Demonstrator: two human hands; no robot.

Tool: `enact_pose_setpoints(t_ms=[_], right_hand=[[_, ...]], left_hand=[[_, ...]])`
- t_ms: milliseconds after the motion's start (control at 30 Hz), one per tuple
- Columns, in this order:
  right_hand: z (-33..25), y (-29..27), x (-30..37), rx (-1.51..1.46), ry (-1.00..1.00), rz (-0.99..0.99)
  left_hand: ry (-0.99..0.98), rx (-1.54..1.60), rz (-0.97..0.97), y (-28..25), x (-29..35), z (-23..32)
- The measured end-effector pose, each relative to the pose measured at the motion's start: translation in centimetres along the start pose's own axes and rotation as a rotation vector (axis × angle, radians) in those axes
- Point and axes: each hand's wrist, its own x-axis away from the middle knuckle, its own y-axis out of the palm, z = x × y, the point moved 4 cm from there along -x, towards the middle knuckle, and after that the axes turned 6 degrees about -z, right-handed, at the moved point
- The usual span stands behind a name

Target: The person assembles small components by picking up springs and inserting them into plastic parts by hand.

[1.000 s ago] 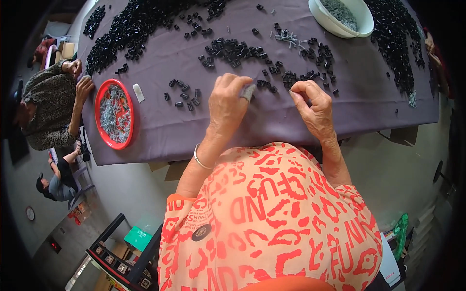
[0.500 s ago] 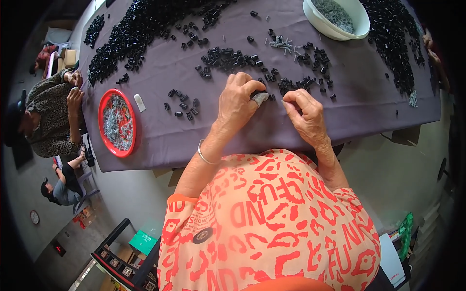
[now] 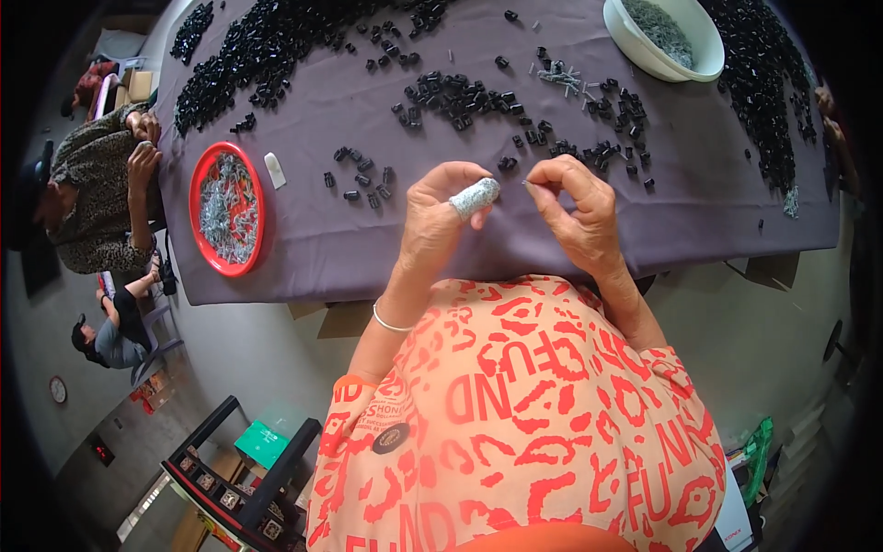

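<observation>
My left hand point(image 3: 435, 210) is curled closed, its thumb inside a grey-white wrapping point(image 3: 475, 197) turned upward. Whatever lies between its fingers is hidden. Just past its fingertips is a small black cylindrical piece point(image 3: 507, 164). Thumb and index finger of my right hand point(image 3: 581, 210) are pinched on a tiny pale pin, whose tip barely shows toward the left hand. The two hands are a short gap apart over the near part of the table. Beyond them lie loose black pieces point(image 3: 460, 97) and a little heap of clear-grey pins point(image 3: 558, 77).
A purple-grey cloth point(image 3: 331, 248) covers the table. At left stand a red tray point(image 3: 258, 221) of pins and a white oval object point(image 3: 275, 171). A white bowl point(image 3: 635, 46) is at the far right, between large black heaps. Another person point(image 3: 101, 198) works at the left edge.
My left hand has turned, bringing the wrapped thumb into fuller view. Both hands have drawn back slightly from the black pieces. The right pinch stays closed.
</observation>
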Motion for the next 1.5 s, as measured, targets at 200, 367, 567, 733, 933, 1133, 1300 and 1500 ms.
enact_pose_setpoints(t_ms=[200, 367, 567, 733, 933, 1133, 1300, 1500], right_hand=[[-0.5, 3.1, 0.0, -0.167, -0.072, -0.015], [-0.9, 4.1, 0.8, -0.002, -0.227, 0.057], [-1.4, 4.1, 1.1, -0.021, -0.192, 0.047], [-0.4, 4.7, 1.5, -0.148, -0.054, 0.025], [-0.6, 4.8, 1.4, -0.211, -0.021, 0.003], [-0.7, 4.3, 0.9, -0.167, -0.013, -0.023], [-1.1, 2.8, 0.2, -0.096, 0.027, -0.064], [-2.4, 3.2, 0.0, 0.084, -0.112, -0.134]], left_hand=[[-0.037, 0.249, -0.002, -0.1, 1.8, -1.3], [-0.061, 0.490, -0.041, -0.1, 3.0, -2.2], [-0.118, 0.480, -0.001, 0.0, 3.7, -2.1], [-0.161, 0.346, -0.025, -0.6, 4.1, -2.5], [-0.213, 0.453, 0.058, -0.3, 4.2, -2.5], [-0.059, 0.137, 0.054, 0.0, 4.3, -1.1], [-0.018, 0.090, 0.084, -0.2, 4.4, -0.7], [0.065, -0.062, 0.070, 0.3, 4.4, 0.0]])
